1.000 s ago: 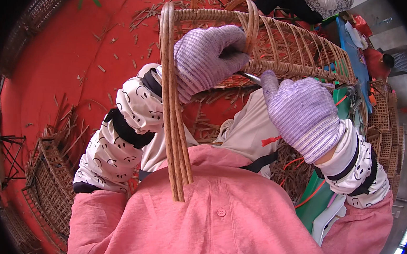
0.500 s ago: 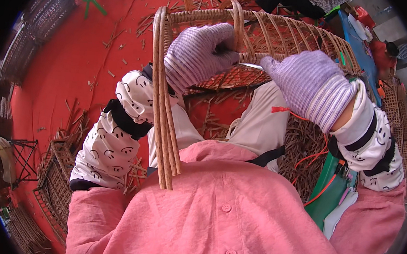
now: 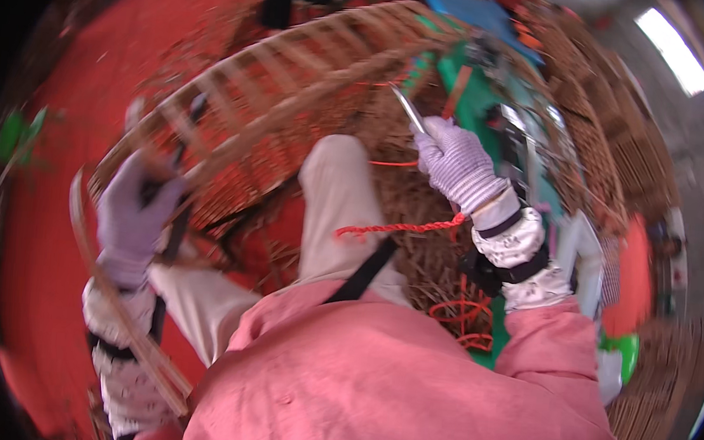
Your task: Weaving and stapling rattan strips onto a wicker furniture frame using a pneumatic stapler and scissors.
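Observation:
A woven wicker basket (image 3: pixel 272 127) with an open lattice side lies tilted across and beyond my knees. My left hand (image 3: pixel 133 215), in a striped lilac glove, is closed round the basket's rim at its left end; motion blurs the fingers. Loose cane strips (image 3: pixel 140 340) hang from that end across my left wrist. Off to the right, apart from the basket, my gloved right hand (image 3: pixel 460 162) grips a slim, shiny metal tool (image 3: pixel 408 107), its pointed end toward the upper left. Whether it is a knife or an awl I cannot tell.
A red twisted cord (image 3: pixel 401 226) runs by my right wrist. Cane scraps (image 3: pixel 431 263) are heaped beside my right leg, next to a green surface (image 3: pixel 481 106) with tools on it. More woven panels (image 3: pixel 605 107) stand at the far right. A green chair (image 3: pixel 18 134) is at the left.
My right hand has left the basket rim and moved right with the metal tool. My left hand and the basket have shifted left in view, and the whole view has swung right.

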Tool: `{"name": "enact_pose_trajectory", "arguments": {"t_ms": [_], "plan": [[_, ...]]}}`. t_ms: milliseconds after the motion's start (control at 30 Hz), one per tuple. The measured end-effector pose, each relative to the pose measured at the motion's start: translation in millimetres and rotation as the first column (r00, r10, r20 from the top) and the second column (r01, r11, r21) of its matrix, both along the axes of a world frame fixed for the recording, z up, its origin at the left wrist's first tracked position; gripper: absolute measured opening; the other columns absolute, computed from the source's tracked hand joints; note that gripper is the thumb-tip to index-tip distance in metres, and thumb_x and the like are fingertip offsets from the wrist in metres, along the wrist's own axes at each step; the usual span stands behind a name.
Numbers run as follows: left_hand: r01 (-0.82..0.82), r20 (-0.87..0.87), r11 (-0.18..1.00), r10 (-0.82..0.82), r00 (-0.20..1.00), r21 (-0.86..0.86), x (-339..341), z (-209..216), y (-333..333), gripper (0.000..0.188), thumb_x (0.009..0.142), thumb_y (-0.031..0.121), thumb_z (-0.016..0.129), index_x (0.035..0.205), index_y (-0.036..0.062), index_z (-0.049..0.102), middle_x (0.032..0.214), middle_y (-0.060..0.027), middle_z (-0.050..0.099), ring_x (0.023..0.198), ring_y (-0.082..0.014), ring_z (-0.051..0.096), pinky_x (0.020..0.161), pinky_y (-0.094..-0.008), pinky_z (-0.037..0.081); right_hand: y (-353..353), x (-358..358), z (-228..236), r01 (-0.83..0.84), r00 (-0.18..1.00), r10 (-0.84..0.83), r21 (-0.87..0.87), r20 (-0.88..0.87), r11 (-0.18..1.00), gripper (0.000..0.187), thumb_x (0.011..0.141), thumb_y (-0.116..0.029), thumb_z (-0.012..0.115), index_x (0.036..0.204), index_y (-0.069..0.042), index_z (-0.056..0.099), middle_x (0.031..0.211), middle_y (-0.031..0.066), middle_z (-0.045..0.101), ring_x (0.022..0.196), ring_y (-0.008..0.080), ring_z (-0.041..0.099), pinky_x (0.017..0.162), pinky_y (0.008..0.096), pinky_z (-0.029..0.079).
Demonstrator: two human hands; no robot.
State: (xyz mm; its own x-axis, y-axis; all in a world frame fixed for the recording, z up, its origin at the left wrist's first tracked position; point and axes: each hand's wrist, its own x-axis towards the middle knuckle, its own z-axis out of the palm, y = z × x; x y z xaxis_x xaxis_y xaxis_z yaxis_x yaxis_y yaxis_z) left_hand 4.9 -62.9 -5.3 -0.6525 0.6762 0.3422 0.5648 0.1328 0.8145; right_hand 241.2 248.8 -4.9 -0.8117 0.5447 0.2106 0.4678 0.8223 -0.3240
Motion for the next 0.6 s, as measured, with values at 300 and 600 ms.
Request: {"name": "enact_pose_trajectory", "arguments": {"t_ms": [300,600], "plan": [[-0.039,0.149,0.999,0.040,0.988,-0.012,1,-18,-10,0.013,0.080,-0.007,0.057,0.088,0.0026,0.053,0.080,-0.0036,0.058,0.075,-0.0093,0.057,0.067,-0.0236,0.048,152,236,-47,0.786,0.211,-0.855,0.437,0.474,0.436,0.036,0.081,-0.027,0.056,0.110,-0.005,0.053,0.114,0.0242,0.054,0.110,0.0299,0.053,0.089,0.0425,0.043],[-0.005,0.124,1.000,0.004,0.992,0.007,15,-2,0,0.010,0.079,-0.009,0.055,0.082,-0.0008,0.052,0.082,-0.0112,0.059,0.069,-0.0131,0.058,0.061,-0.0244,0.047,240,136,-84,0.408,0.910,-0.414,-0.150,-0.011,0.901,0.078,0.064,-0.027,0.078,0.125,0.004,0.038,0.118,0.0196,0.052,0.106,0.0293,0.053,0.092,0.0362,0.042]]}}
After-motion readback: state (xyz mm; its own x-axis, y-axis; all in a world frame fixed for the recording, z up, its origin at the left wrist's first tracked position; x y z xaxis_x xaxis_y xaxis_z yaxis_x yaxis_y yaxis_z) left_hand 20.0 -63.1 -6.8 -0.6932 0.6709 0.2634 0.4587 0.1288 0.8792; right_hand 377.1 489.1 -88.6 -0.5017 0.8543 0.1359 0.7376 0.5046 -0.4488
